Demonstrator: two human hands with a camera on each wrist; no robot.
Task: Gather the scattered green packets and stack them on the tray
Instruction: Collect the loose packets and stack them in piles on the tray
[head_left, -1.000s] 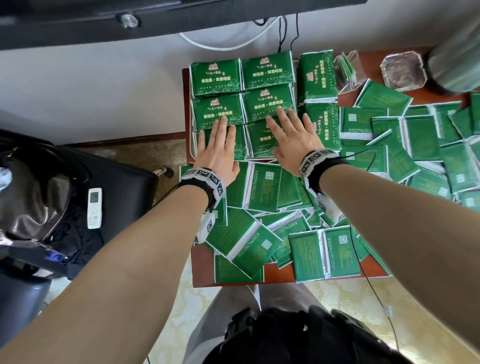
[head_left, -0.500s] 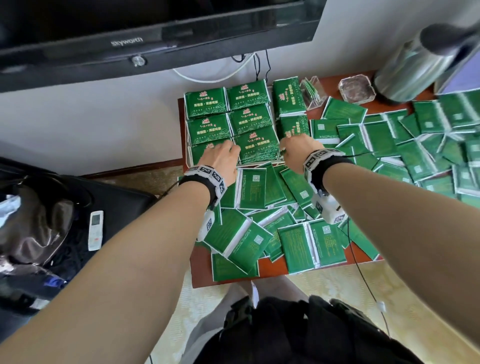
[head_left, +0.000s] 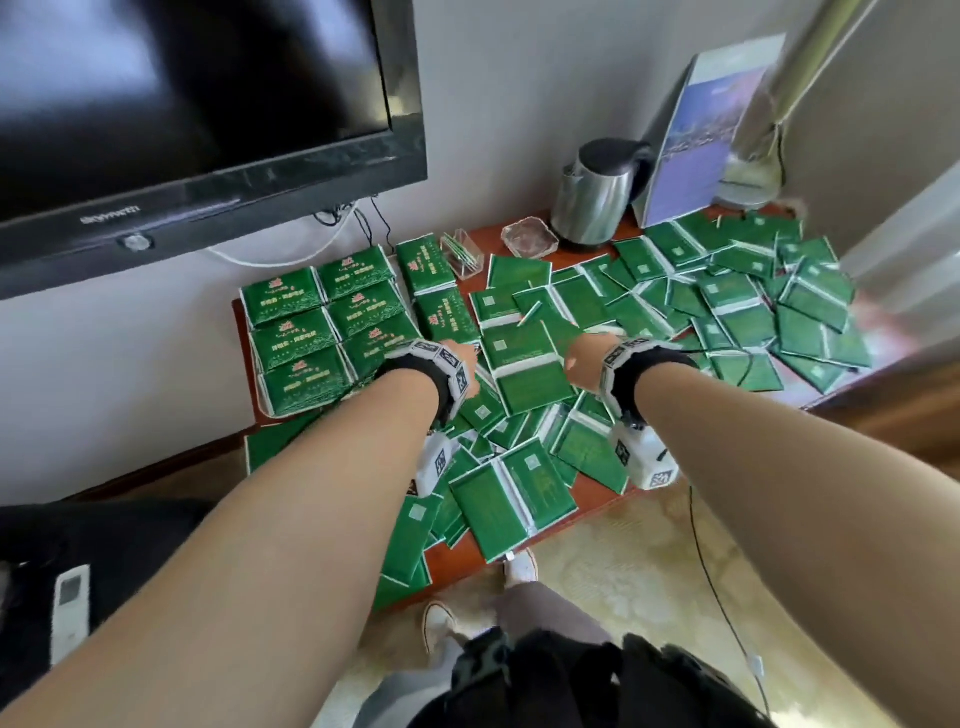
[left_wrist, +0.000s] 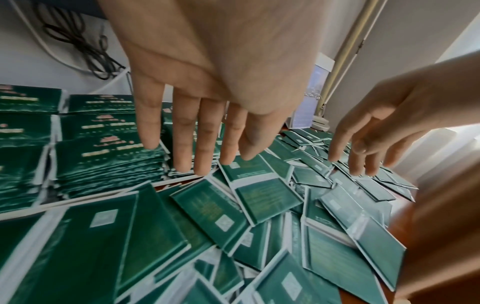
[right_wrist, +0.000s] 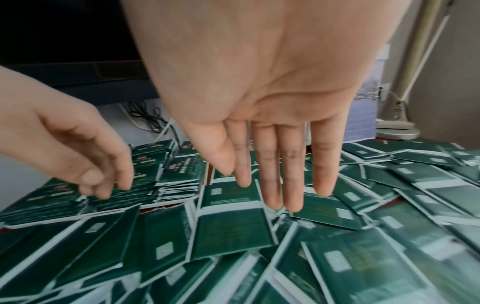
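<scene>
Green packets stand in neat stacks (head_left: 322, 332) on a white tray (right_wrist: 166, 203) at the table's left. Loose packets (head_left: 727, 306) cover the rest of the red-brown table. My left hand (head_left: 460, 361) hovers just right of the tray's front corner; in its wrist view the fingers (left_wrist: 192, 156) point straight down, holding nothing. My right hand (head_left: 579, 358) hangs a short way to the right, its fingers (right_wrist: 272, 185) straight above the loose packets and empty. A joined pair of packets (head_left: 524, 364) lies between the two hands.
A black TV (head_left: 197, 130) hangs on the wall above the tray. At the back stand a steel kettle (head_left: 592, 202), a glass ashtray (head_left: 530, 239), a clear toothpick holder (head_left: 462, 254) and a brochure stand (head_left: 706, 135). A remote (head_left: 70, 608) lies on a black bag, left.
Both hands lifted off the stacked packets on the tray and drew back and to the right, over the loose packets. The head view tilted upward.
</scene>
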